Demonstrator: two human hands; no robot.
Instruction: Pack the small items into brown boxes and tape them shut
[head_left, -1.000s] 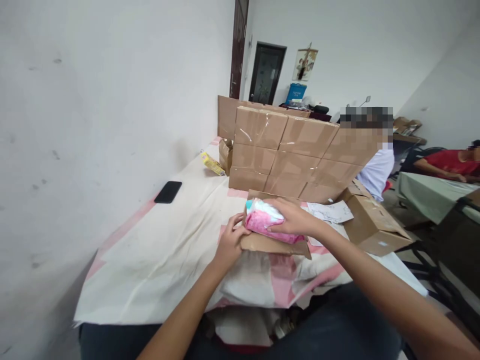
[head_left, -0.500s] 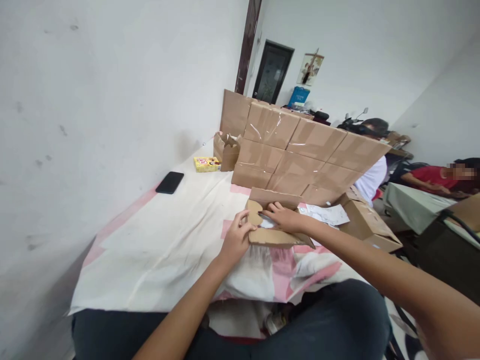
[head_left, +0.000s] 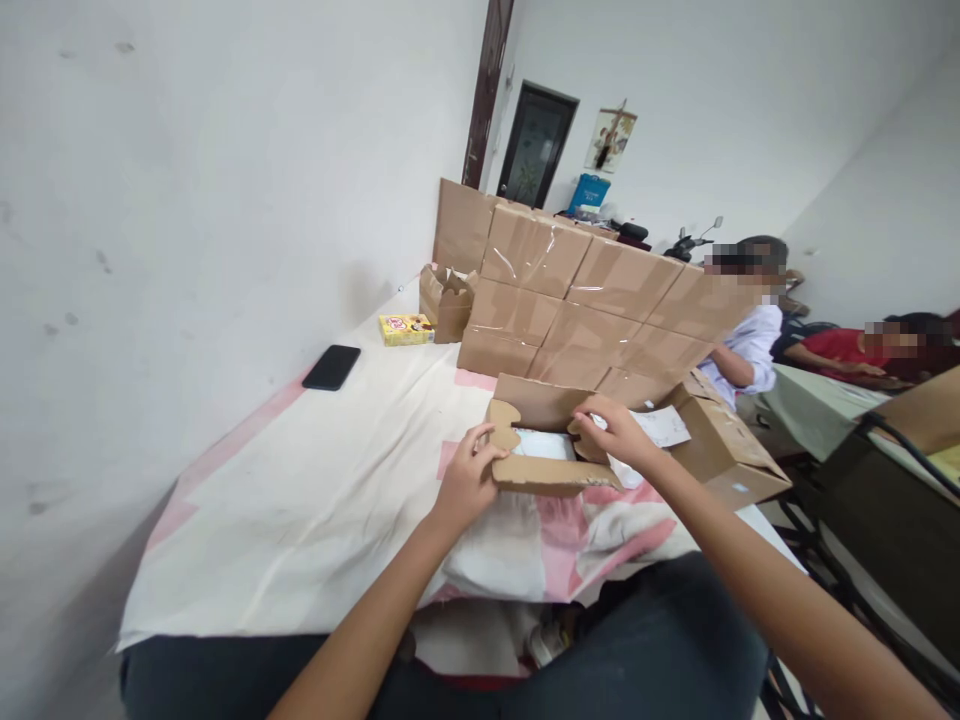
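1. Box (head_left: 551, 455) sits open at the desk's (head_left: 315, 500) near edge, just right of middle, on the pink-and-white cloth (head_left: 352, 470). The cloth looks loose and bunched under it, so pushing on the flaps could slide the box toward the edge.
2. Left hand (head_left: 466, 480) pinches the left side flap, thumb on top, fingers curled round the box's left front corner. Flap tab is rounded and thin; too hard a squeeze would likely crease or tear it.
3. Right hand (head_left: 619, 432) pinches the right side flap, fingers bent over it. Uneven fold between the two hands could leave tabs misaligned, lid not seating.
4. White pack (head_left: 541, 443) lies inside the box, low between the flaps. If it rides up, a flap could catch and crush it.
5. Paper sheet (head_left: 660, 425) lies just right of the box, right wrist above it; a sweep could drag it off.
6. Open carton (head_left: 724, 455) at the desk's right edge overhangs a bit, elbow knock risk.
7. Stacked cartons (head_left: 600, 310) across the far edge stand close behind; shoving the box back could hit them.
8. Phone (head_left: 331, 367) near the left edge by the wall, well apart, low risk.
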